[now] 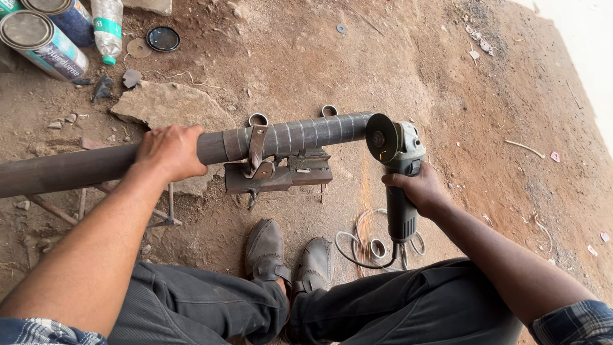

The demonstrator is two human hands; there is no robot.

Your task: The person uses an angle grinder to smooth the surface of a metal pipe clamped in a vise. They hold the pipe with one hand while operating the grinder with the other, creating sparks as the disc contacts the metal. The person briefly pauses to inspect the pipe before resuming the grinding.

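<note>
- The left hand point(169, 152) lies palm down over the metal pipe point(287, 137), fingers curled around its top, closed on it.
- The pipe runs level above the dirt ground point(415, 70), from the left edge of the view to about its middle, and rests in a small metal clamp stand point(278, 171).
- The right hand point(418, 188) is wrapped tight around the body of an angle grinder point(399, 172), thumb and fingers shut on the grip.
- The grinder's disc point(381, 137) stands upright against the right end of the pipe, and orange sparks fall below it.
- The grinder's cord point(357, 246) loops on the ground beside the person's two shoes point(287, 252).
- Paint cans point(45, 35), a plastic bottle point(107, 25) and a round lid point(163, 38) lie near the ground's far left corner, well apart from the pipe.
- A flat rock point(169, 105) sits just behind the left hand.
</note>
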